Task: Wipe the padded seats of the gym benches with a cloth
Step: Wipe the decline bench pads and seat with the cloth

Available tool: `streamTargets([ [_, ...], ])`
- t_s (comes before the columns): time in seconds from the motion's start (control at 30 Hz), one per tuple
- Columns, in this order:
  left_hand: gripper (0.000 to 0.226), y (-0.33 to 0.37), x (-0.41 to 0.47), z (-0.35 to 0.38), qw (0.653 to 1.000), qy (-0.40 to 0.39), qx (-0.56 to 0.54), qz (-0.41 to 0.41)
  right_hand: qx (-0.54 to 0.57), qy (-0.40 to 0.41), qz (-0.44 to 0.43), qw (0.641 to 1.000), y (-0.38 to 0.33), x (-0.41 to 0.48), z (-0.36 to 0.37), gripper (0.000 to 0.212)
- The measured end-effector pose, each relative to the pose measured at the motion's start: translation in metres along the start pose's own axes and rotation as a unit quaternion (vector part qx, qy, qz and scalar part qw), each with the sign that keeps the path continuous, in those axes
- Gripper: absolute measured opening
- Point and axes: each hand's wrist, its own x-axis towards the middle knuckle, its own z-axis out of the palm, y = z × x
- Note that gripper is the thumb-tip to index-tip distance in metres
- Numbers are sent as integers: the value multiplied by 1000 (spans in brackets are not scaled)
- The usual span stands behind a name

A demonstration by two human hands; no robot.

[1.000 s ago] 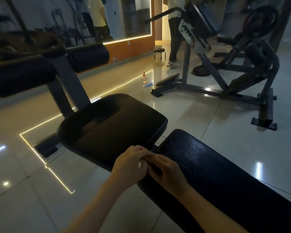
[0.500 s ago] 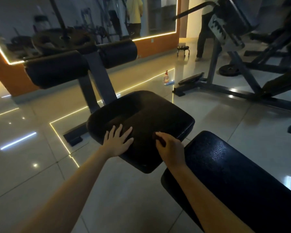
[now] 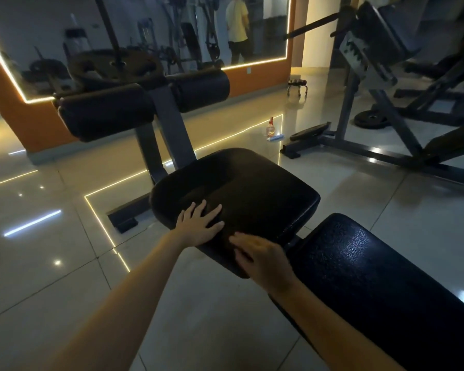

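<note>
A black padded seat (image 3: pixel 252 188) of a gym bench fills the middle of the head view, with the long black back pad (image 3: pixel 386 277) running off to the lower right. My left hand (image 3: pixel 198 226) lies flat on the seat's near left part, fingers spread. My right hand (image 3: pixel 263 261) rests on the seat's near edge, its fingers stretched to the left. A dark patch lies under those fingertips; whether it is a cloth cannot be told in the dim light.
Two black roller pads (image 3: pixel 105 113) stand on a post behind the seat. A spray bottle (image 3: pixel 270 128) and a blue cloth (image 3: pixel 276 137) sit on the tiled floor beyond. A large machine (image 3: pixel 359 103) stands at the right, and a mirror reflects a person (image 3: pixel 236 28).
My hands, joined at the gap between the pads a second ago, have parted. The left went flat onto the seat; the right slid left along the seat's near edge.
</note>
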Motion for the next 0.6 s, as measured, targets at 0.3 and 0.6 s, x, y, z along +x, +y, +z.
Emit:
streamTargets([
  [0.3, 59, -2, 2, 8, 1000, 17, 12, 3, 13, 36, 78, 996, -20, -2, 3, 35],
  [0.6, 59, 6, -9, 21, 997, 71, 21, 8, -17, 49, 195, 980, 71, 54, -16, 34],
])
